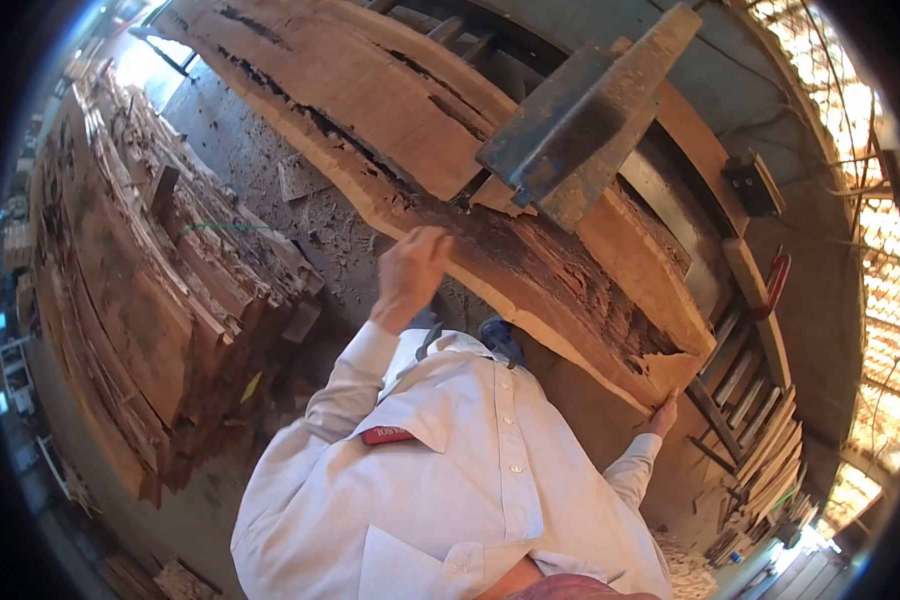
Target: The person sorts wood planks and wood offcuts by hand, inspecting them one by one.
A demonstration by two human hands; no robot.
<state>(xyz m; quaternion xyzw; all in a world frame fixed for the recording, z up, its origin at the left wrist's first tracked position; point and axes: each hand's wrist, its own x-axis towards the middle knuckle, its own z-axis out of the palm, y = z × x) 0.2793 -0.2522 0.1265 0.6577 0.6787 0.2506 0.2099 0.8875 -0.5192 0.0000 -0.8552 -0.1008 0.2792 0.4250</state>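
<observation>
A long wooden slab (400, 120) with dark cracks and a rough, splintered hollow runs from the upper left to the lower right. My left hand (413, 272), fingers curled, is at its near edge beside the dark hollow; whatever those fingers hold, if anything, is hidden. At the slab's lower right end, my right hand (662, 412) grips the corner. Above the slab's middle hangs a worn blue-grey metal machine part (595, 115).
Rough boards are stacked in a large pile (130, 270) on the left. Metal rollers (755, 410) and a red handle (776, 282) are at the right, with stacked wood strips (770, 460) below. Wood chips litter the floor (240, 150).
</observation>
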